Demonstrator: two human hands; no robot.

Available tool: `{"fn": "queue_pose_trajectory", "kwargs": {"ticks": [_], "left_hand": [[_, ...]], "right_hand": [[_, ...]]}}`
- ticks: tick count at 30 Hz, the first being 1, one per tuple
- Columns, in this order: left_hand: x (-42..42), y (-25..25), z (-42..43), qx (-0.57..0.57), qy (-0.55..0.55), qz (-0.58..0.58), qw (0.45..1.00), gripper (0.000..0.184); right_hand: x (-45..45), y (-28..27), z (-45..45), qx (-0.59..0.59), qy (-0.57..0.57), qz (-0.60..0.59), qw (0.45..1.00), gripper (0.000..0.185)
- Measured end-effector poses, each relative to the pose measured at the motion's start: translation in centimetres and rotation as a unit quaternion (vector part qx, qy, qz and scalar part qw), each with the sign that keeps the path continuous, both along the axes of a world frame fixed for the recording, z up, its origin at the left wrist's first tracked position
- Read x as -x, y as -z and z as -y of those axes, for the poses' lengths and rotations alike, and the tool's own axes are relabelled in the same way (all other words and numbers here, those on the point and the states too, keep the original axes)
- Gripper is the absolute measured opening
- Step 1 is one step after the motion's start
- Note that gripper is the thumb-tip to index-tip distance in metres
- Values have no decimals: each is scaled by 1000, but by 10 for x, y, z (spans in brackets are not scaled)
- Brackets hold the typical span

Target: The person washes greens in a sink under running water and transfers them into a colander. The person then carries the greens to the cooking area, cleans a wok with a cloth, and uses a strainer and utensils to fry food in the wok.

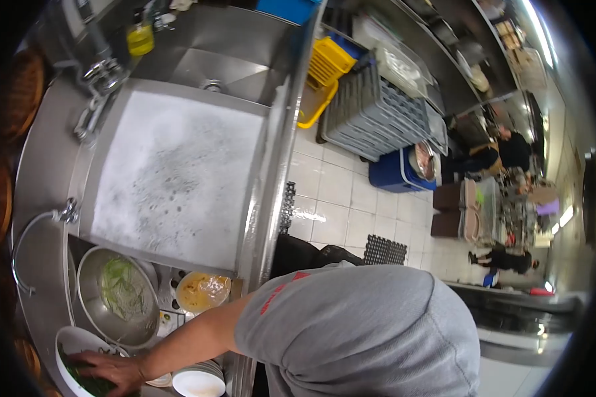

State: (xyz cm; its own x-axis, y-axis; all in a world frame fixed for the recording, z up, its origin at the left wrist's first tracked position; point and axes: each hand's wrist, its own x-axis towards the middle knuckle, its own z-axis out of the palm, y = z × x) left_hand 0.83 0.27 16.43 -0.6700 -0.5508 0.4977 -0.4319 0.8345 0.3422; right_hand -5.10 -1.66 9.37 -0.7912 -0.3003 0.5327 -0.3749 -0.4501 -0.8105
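Note:
My left hand [109,372] reaches down into a white bowl [64,366], its fingers spread over dark leafy greens [89,386]. Whether any leaves are gripped between the fingers is not clear. My right hand is out of the picture. Beside the bowl is a large metal bowl [89,308] with light green strips of vegetable [117,281] in cloudy liquid. Near my forearm sits a container of yellowish-orange liquid [204,292]. A stack of white plates [198,382] lies just below my forearm.
A sink basin [263,178] holds foamy water, with a faucet [102,76] at its wall side. Yellow liquid soap [140,41] stands by the second basin. Across the tiled floor [351,188] are stacked grey crates [377,109], a blue cooler [394,173], a black mat [385,249] and several people farther off.

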Motion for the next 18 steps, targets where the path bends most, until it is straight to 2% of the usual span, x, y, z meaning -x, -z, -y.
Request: {"fn": "queue_pose_trajectory", "kwargs": {"ticks": [1,3,4,6,7,8,9,11,12,13,15,16,17,18], "left_hand": [[-2,8,1,-66,13,-16,998,55],[-8,25,6,-212,23,-49,976,54],[-14,33,12,-293,17,-63,954,53],[-26,49,27,-437,-9,-90,895,53],[-32,57,36,-500,-23,-98,860,52],[-41,67,44,-557,-44,-113,822,52],[-53,78,53,-610,-67,-131,779,52],[-83,106,54,-705,-116,-187,674,51],[-91,118,45,-757,-151,-251,584,49],[-101,132,36,-731,-127,-258,619,49],[-102,149,18,-758,-182,-279,561,43],[-110,160,15,-754,-189,-252,576,39],[-112,181,16,-737,-188,-273,589,36],[-95,151,-2,-717,-192,-265,616,35]], "right_hand": [[5,-1,-5,-3,14,0,1000,103],[12,-4,-14,-66,100,-140,983,82],[15,-6,-21,-68,109,-141,982,82],[23,-4,-37,-137,93,-279,946,62],[24,4,-32,-153,103,-302,935,64],[23,12,-23,-293,-68,-277,912,70],[28,5,-23,-409,-248,-253,841,76],[24,7,-9,-469,-242,-288,799,37],[20,16,-9,-461,-194,-425,754,19],[25,-3,-29,-394,-186,-293,851,10],[20,21,-16,-283,-189,-308,888,12],[13,11,-21,-284,-195,-314,885,19],[6,3,-24,-306,-206,-301,880,22],[0,-2,-29,-334,-213,-289,871,26]]}}
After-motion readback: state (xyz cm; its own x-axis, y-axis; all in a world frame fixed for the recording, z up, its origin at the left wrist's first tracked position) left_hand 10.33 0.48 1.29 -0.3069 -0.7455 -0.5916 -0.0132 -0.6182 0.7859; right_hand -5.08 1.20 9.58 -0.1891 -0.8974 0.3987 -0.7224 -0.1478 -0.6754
